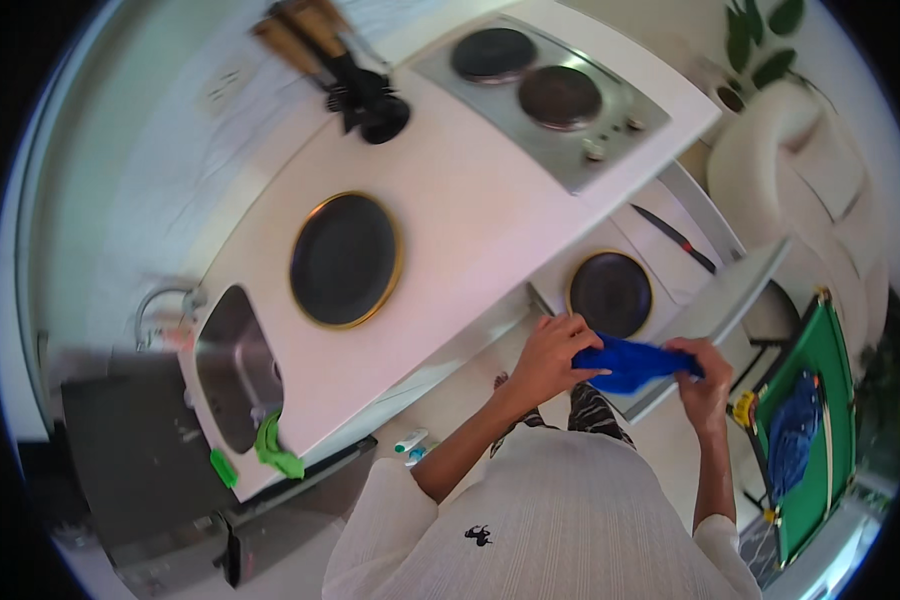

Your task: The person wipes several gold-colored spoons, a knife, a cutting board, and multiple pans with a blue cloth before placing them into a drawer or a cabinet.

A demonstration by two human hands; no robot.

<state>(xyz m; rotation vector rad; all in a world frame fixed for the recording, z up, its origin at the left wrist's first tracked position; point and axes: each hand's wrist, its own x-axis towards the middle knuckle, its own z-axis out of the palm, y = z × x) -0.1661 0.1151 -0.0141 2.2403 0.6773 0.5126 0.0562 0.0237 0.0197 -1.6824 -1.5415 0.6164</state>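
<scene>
A blue cloth [631, 366] is stretched between my two hands in front of my body. My left hand [553, 360] pinches one end of it, and my right hand [703, 381] grips the other end. Just beyond the cloth is an open drawer [664, 289]. Inside the drawer lie a dark round plate [611, 294] with a gold rim and a knife [673, 237] with a black blade and red on its handle. On the white countertop [457, 202] sits a larger dark plate [346, 259], also gold-rimmed.
A two-plate electric hob [600, 150] and a black utensil holder [379, 120] are on the counter. Left are a steel sink [232, 360], a green cloth [276, 448] and a green sponge [223, 468]. A small pool table [832, 420] stands right, by a sofa [765, 157].
</scene>
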